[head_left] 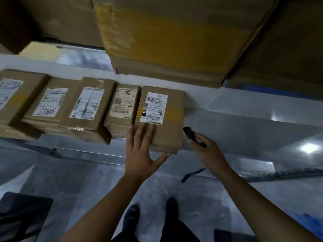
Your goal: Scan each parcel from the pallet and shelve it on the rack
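On the rack shelf [236, 123], five cardboard parcels lie in one row with their labels facing up. The rightmost parcel [168, 131] touches the neighbouring parcel [122, 110] on its left side, and its near end overhangs the shelf's front edge. Its white shipping label [153, 107] bears barcodes and handwritten marks. The left hand [139, 154] rests flat on this parcel's top, fingers straight and spread, thumb against the near edge. The right hand [208, 152], just right of the parcel, grips a black handheld scanner [189, 134]; a dark wrist strap [192, 174] hangs below it. Large cartons [166, 41] occupy the level above.
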Available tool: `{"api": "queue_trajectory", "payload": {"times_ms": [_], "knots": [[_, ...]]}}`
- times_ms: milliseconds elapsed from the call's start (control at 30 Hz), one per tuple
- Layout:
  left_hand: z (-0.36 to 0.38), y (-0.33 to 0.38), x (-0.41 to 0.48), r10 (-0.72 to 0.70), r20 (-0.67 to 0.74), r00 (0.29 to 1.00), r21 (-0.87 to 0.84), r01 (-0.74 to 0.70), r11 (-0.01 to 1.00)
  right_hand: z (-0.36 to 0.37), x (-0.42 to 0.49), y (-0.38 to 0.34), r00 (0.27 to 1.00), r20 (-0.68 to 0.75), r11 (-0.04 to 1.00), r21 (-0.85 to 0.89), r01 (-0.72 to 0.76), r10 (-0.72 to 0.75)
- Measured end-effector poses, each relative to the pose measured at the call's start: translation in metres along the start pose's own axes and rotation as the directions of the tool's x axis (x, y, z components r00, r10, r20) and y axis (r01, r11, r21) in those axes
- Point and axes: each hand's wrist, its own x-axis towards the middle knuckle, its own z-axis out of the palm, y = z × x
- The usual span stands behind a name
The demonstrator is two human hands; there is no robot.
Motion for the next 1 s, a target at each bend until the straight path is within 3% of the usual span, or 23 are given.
{"api": "queue_trajectory", "payload": {"times_ms": [167, 300, 433, 600, 733, 833, 1000], "knots": [[-0.013, -0.005, -0.003, 0.042, 0.039, 0.998, -0.021, -0.041, 0.999, 0.011, -0.066, 0.000, 0.990, -0.126, 0.993, 0.106, -0.056, 0.069], [-0.010, 0.004, -0.012, 0.236, 0.024, 0.972, -0.167, -0.228, 0.959, 0.021, -0.127, 0.018, 0.952, -0.270, 0.970, 0.227, -0.085, 0.147], [-0.012, 0.041, -0.039, 0.370, 0.143, 0.918, -0.332, -0.308, 0.892, 0.017, -0.191, 0.044, 0.875, -0.431, 0.946, 0.313, -0.086, 0.222], [-0.014, 0.093, -0.081, 0.587, 0.304, 0.750, -0.470, -0.418, 0.777, -0.008, -0.279, 0.079, 0.770, -0.579, 0.941, 0.330, -0.081, 0.269], [-0.004, 0.158, -0.132, 0.662, 0.427, 0.616, -0.548, -0.406, 0.731, -0.033, -0.364, 0.124, 0.630, -0.705, 0.926, 0.372, -0.061, 0.325], [0.011, 0.219, -0.187, 0.736, 0.446, 0.510, -0.623, -0.414, 0.664, -0.051, -0.443, 0.167, 0.558, -0.716, 0.893, 0.434, -0.115, 0.420], [0.033, 0.325, -0.309, 0.844, 0.470, 0.258, -0.730, -0.423, 0.536, -0.071, -0.576, 0.241, 0.374, -0.744, 0.829, 0.535, -0.162, 0.553]]}}
